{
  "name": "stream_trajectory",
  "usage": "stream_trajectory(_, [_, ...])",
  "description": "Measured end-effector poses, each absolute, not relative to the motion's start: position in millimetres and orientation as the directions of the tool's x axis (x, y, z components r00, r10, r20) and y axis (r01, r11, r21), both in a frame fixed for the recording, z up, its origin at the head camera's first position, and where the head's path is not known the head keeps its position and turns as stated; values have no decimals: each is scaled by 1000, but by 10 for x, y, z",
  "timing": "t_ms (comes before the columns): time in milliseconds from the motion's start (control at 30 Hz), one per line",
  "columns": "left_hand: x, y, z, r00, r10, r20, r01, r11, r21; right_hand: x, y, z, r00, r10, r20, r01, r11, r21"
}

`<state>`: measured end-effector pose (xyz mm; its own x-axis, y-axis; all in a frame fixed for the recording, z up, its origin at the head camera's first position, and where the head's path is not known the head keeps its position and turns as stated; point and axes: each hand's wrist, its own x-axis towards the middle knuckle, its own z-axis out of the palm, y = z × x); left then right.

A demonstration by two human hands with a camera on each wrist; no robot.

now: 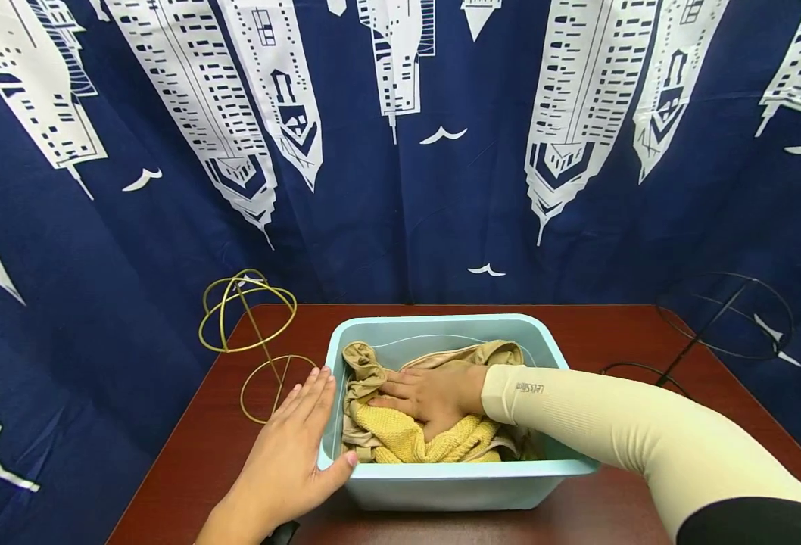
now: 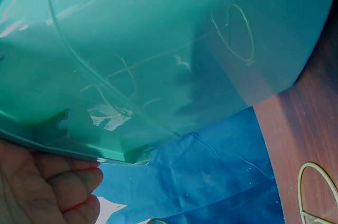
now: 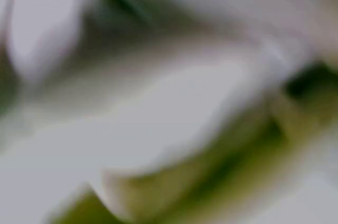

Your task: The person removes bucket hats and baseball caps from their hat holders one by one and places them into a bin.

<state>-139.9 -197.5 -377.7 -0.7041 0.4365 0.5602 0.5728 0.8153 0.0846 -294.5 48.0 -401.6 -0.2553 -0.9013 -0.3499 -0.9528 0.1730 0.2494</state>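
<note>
A light blue plastic bin stands on the table, filled with crumpled clothing. Inside it lie a yellow knit cloth and tan fabric bunched along the left and back. My right hand rests palm down on this pile, fingers extended toward the left. Against the bin's left rim lies my left hand, fingers straight and thumb near the front corner. From the left wrist view, its fingers touch the rim from outside, beside the bin's glossy wall. The right wrist view is a blur of pale and yellowish cloth.
A gold wire stand is left of the bin, and a black wire stand is at the right. Both are on the reddish-brown wooden table. A blue curtain with white building prints hangs behind.
</note>
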Motion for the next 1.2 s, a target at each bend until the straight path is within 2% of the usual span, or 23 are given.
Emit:
stream_trajectory(167, [-1399,-1969,-3756,-715,436,547,569,817,94,-2896,548,-3612,-263,-921,-288,-953,202,225])
stream_trajectory(300, [-1380,-1966,-3764,-737,420,530,560,818,132,-2792,642,-3175,-302,-928,-219,-937,247,245])
stream_trajectory(467, [-1332,-1987,-3791,-785,371,496,552,781,291,-2631,963,-2648,-413,-911,-3,-901,408,150])
stream_trajectory(600, [-1295,-2074,-3793,-784,328,527,560,740,372,-2481,1518,-2421,-533,-812,236,-830,556,37])
stream_trajectory(700, [-1274,-2204,-3769,-778,270,568,541,746,387,-2341,1999,-2454,-640,-674,369,-740,669,-62])
stream_trajectory(833, [-1269,-2389,-3738,-790,187,585,473,792,386,-2169,2506,-2726,-756,-484,442,-603,776,-183])
stream_trajectory(1000, [-1300,-2540,-3743,-817,131,562,369,867,335,-2079,2885,-3225,-831,-356,427,-478,849,-223])
stream_trajectory(1200, [-1346,-2637,-3814,-864,93,494,263,921,287,-2019,3060,-3589,-876,-287,388,-388,897,-212])
